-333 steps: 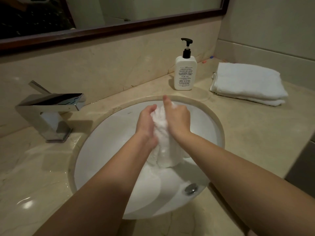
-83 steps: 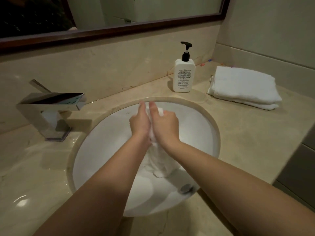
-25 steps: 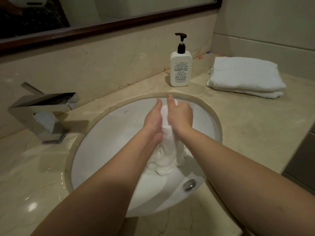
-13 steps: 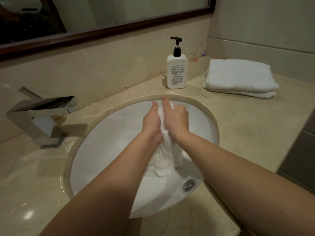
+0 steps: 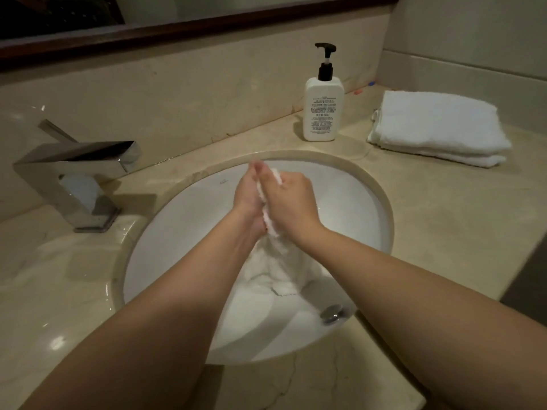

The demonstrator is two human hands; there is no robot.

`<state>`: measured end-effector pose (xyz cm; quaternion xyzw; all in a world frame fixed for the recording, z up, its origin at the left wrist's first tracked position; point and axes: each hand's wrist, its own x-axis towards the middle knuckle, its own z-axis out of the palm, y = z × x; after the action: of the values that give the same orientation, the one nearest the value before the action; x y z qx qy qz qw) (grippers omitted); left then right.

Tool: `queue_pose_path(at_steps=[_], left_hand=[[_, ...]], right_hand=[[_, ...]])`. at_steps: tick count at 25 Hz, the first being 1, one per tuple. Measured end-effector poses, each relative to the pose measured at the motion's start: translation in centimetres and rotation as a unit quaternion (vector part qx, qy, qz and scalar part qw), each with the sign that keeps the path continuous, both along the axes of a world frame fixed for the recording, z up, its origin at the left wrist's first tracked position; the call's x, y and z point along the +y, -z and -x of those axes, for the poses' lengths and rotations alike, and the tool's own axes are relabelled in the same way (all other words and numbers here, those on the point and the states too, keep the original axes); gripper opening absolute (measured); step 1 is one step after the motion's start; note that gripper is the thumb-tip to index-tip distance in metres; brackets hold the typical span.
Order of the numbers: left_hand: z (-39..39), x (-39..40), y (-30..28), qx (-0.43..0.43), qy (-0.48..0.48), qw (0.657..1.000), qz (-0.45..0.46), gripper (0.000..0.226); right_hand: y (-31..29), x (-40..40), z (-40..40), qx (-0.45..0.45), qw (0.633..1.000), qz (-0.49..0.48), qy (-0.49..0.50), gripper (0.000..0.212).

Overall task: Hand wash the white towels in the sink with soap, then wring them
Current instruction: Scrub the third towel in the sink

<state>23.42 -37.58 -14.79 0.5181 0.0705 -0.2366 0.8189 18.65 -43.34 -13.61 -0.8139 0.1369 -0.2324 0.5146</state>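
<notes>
Wet towel (image 5: pixel 273 261) in the basin: white terry cloth, nubbly, soft-looking. Folded towels (image 5: pixel 438 128) on the counter: same terry, dry, matt w/ fine pile. Sink (image 5: pixel 183 232): white glazed ceramic, smooth, glossy. Countertop (image 5: pixel 444 220) & backsplash (image 5: pixel 183 105): beige veined stone, polished, w/ glare spots at left. Faucet (image 5: pixel 74 173): chrome metal, mirror-bright, flat faces. Drain stopper (image 5: pixel 332 313): shiny metal. Soap bottle (image 5: pixel 323 110): white matt plastic, black plastic pump. Mirror frame (image 5: pixel 189 28): dark wood, satin.

Dim warm light, fingers perhaps motion-blurred, edges bowed

Towel (image 5: pixel 275 261) in sink (image 5: pixel 183 232), bottle (image 5: pixel 323 113) behind
</notes>
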Motion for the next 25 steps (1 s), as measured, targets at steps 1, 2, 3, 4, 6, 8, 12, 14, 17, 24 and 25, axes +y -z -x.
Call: queue_pose_path(at_steps=[1, 2, 3, 4, 6, 8, 12, 14, 17, 24, 25], left_hand=[[0.5, -0.2, -0.5, -0.014, 0.033, 0.999, -0.025, 0.059], [0.9, -0.7, -0.7, -0.024, 0.049, 0.997, -0.054, 0.058], [1.0, -1.2, -0.9, -0.028, 0.047, 0.996, -0.071, 0.056], [0.8, -1.4, -0.7, -0.032, 0.024, 0.996, -0.078, 0.055], [0.2, -0.8, -0.1, -0.014, -0.022, 0.999, -0.028, 0.055], [-0.2, -0.3, 0.4, 0.012, -0.029, 0.999, 0.023, 0.057], [0.6, -0.5, -0.4, 0.018, 0.035, 0.999, -0.023, 0.064], [0.2, -0.1, -0.2, 0.027, 0.016, 0.999, 0.025, 0.063], [0.4, -0.2, -0.5, 0.003, 0.046, 0.998, 0.033, 0.061], [0.4, -0.3, -0.1, 0.039, 0.023, 0.997, 0.069, 0.063], [0.5, -0.5, -0.1, 0.036, 0.03, 0.998, 0.047, 0.064]], right_hand=[[-0.4, -1.3, -0.9, 0.011, 0.999, -0.027, 0.046, 0.057], [-0.9, -2.4, -1.4, 0.028, 0.994, -0.056, 0.093, 0.052], [-1.0, -3.0, -1.4, 0.038, 0.99, -0.075, 0.117, 0.048], [-0.9, -2.8, -0.9, 0.027, 0.991, -0.076, 0.108, 0.047], [0.0, -0.5, 0.0, -0.003, 1.0, -0.002, 0.017, 0.055], [0.1, 0.4, -0.1, 0.011, 0.998, 0.063, 0.01, 0.059], [-0.3, -1.7, -1.1, 0.033, 0.995, 0.005, 0.091, 0.056], [0.1, -0.1, 0.1, 0.007, 0.998, 0.06, -0.004, 0.057], [-0.1, -1.5, -1.2, 0.014, 0.998, 0.027, 0.063, 0.058], [0.3, -0.5, -1.0, 0.02, 0.997, 0.071, 0.027, 0.057], [-0.1, -1.3, -1.4, 0.024, 0.997, 0.034, 0.058, 0.058]])
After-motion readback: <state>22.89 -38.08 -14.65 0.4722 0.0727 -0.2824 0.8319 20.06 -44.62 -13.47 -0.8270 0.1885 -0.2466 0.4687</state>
